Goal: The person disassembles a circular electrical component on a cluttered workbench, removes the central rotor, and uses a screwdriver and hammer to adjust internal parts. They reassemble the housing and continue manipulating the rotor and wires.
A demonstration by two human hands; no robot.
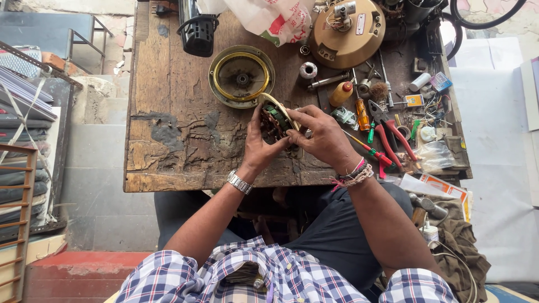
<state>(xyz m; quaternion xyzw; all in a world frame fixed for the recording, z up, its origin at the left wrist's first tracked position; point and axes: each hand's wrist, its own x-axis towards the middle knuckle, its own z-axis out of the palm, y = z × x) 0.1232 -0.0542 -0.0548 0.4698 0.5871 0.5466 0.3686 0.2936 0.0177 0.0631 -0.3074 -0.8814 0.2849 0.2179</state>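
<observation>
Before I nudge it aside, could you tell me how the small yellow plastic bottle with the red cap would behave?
The small yellow plastic bottle with the red cap lies on its side on the worn wooden table, so it would probably roll. It looks light and fairly squeezable. The cracked tabletop and the orange-handled screwdriver beside it might stop it soon.

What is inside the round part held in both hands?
Inside the round part, copper-coloured windings and a green piece show. The left hand and right hand cover the rest of it.
</observation>
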